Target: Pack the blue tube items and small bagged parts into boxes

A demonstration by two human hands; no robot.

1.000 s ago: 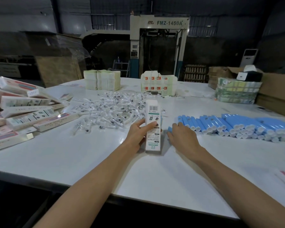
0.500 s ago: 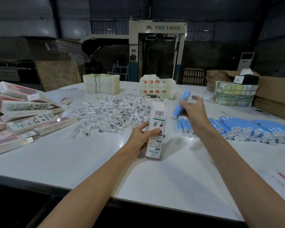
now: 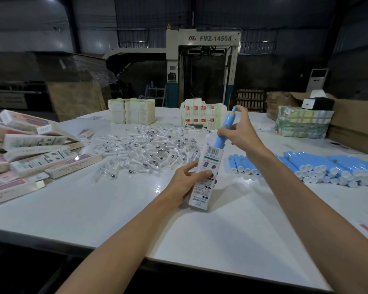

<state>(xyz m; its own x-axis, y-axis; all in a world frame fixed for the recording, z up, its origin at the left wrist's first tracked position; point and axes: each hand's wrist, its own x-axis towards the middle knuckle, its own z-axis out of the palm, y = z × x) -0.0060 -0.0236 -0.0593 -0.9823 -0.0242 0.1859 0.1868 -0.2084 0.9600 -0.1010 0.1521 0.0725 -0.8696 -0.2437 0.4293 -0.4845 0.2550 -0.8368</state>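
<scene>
My left hand [image 3: 186, 179] grips a tall white printed box [image 3: 206, 177], standing tilted on the white table [image 3: 115, 213]. My right hand [image 3: 239, 129] holds a blue tube item [image 3: 224, 129] by its upper part, with its lower end at the box's open top. More blue tubes [image 3: 327, 167] lie in rows on the right of the table, a few [image 3: 242, 164] just behind the box. A heap of small clear bagged parts [image 3: 149, 148] is spread across the table's middle.
Packed white and pink boxes [image 3: 30, 153] are piled at the left. Stacks of flat box blanks [image 3: 131, 111] and printed cartons [image 3: 202, 114] stand at the back. A wrapped bundle [image 3: 302, 124] and brown cartons [image 3: 357, 126] sit at the far right.
My right hand took a blue tube from the rows, raised it and brought it over to the box's open top. My left hand tilted the box a little towards it.
</scene>
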